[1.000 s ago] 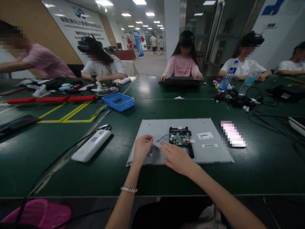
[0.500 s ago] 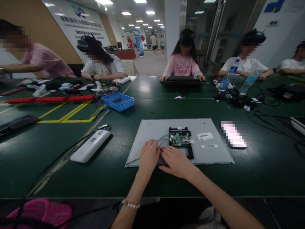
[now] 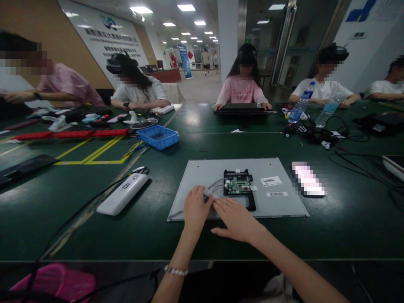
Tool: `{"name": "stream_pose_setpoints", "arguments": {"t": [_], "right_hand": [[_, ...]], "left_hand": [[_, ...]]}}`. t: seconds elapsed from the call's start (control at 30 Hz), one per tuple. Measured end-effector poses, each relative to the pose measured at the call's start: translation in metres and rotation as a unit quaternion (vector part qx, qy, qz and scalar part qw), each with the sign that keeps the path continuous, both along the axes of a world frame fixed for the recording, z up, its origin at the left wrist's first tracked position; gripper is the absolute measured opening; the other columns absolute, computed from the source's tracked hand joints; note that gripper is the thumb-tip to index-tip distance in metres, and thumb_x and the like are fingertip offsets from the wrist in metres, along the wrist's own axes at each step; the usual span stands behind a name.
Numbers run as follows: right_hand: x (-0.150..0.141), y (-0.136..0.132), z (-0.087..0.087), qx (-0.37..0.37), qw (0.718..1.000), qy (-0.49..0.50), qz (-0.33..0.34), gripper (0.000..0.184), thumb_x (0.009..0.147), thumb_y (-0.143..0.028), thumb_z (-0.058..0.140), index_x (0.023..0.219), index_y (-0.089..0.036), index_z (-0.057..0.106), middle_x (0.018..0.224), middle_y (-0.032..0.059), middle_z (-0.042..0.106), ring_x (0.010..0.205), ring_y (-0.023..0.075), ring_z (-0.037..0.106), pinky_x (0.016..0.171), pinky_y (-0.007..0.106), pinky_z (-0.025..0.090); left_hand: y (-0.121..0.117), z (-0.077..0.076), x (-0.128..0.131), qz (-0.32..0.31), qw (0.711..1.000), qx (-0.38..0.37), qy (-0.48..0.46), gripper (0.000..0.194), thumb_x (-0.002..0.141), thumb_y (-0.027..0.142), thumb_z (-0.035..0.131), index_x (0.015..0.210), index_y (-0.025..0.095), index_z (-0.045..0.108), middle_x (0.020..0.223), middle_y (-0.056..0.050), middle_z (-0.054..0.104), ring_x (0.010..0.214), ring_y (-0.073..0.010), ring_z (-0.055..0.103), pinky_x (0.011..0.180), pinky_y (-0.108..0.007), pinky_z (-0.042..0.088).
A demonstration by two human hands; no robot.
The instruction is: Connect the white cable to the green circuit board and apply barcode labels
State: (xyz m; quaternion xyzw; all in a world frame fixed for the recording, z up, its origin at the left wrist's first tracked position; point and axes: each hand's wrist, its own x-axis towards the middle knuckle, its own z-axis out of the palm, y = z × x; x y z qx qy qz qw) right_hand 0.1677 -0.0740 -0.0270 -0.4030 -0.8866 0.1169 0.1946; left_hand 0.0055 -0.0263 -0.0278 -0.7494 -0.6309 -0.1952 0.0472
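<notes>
Our left hand (image 3: 197, 209) pinches a whitish, translucent strip (image 3: 208, 193) over the flat grey metal panel (image 3: 284, 207), near-left of the green circuit board (image 3: 237, 187); our right hand (image 3: 236, 219), fingers straight, thumb apart, touches the strip's right end. Slim grey cables (image 3: 216, 183) reach the board; the strip, we judge, isn't yet laid flat. We have room on the dark green tabletop (image 3: 132, 240) along the panel's near edge

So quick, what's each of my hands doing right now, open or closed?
Left hand: closed, seems to pinch the pale strip.
Right hand: open, thumb spread, touching the strip's near end.
</notes>
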Motion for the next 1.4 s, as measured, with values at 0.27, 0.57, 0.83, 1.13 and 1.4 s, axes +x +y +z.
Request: {"name": "stream_pose_setpoints", "arguments": {"t": [0.27, 0.57, 0.83, 1.13, 1.4], "right_hand": [[0.034, 0.003, 0.025, -0.014, 0.999, 0.045, -0.015, 0.045, 0.09, -0.038, 0.045, 0.128, -0.015, 0.048, 0.128, 0.011, 0.054, 0.12, 0.0214, 0.048, 0.104, 0.039, 0.034], [0.134, 0.034, 0.022, -0.089, 0.975, 0.086, -0.183, 0.023, 0.085, -0.024, 0.049, 0.103, -0.019, 0.064, 0.106, 0.0069, 0.066, 0.1, 0.02, 0.06, 0.09, 0.037, 0.045], [0.141, 0.043, 0.003, -0.044, 0.991, 0.012, -0.123, 0.024, 0.082, -0.028, 0.058, 0.105, -0.022, 0.062, 0.105, 0.0054, 0.065, 0.099, 0.0198, 0.058, 0.087, 0.036, 0.045], [0.135, 0.044, -0.005, 0.025, 0.991, -0.047, -0.122, 0.026, 0.09, -0.018, 0.041, 0.105, -0.018, 0.063, 0.107, 0.0088, 0.065, 0.1, 0.0205, 0.059, 0.087, 0.037, 0.045], [0.16, 0.041, -0.011, 0.067, 0.968, -0.047, -0.238, 0.032, 0.087, -0.011, 0.04, 0.11, -0.016, 0.062, 0.113, 0.0121, 0.063, 0.105, 0.0243, 0.056, 0.092, 0.04, 0.043]], "left_hand": [[0.0, 0.005, -0.002, 0.007, 1.0, -0.015, 0.003, 0.027, 0.079, 0.032, 0.056, 0.103, 0.019, 0.055, 0.104, -0.008, 0.057, 0.096, -0.0247, 0.055, 0.086, -0.035, 0.042], [-0.011, 0.012, -0.004, -0.049, 0.998, 0.028, -0.007, 0.034, 0.083, 0.027, 0.053, 0.116, 0.018, 0.05, 0.12, -0.012, 0.051, 0.11, -0.0273, 0.049, 0.094, -0.04, 0.039], [-0.017, 0.025, 0.007, -0.185, 0.972, -0.03, 0.139, 0.022, 0.085, 0.02, 0.05, 0.107, 0.02, 0.055, 0.115, -0.009, 0.056, 0.106, -0.026, 0.051, 0.091, -0.04, 0.039], [-0.009, 0.022, 0.011, -0.175, 0.966, -0.042, 0.184, 0.018, 0.089, 0.014, 0.04, 0.091, 0.016, 0.058, 0.091, -0.009, 0.062, 0.088, -0.0234, 0.058, 0.078, -0.036, 0.043], [-0.008, 0.024, 0.008, -0.143, 0.983, -0.039, 0.104, 0.021, 0.088, 0.021, 0.044, 0.103, 0.019, 0.059, 0.105, -0.01, 0.061, 0.099, -0.0249, 0.055, 0.085, -0.039, 0.042]]}}
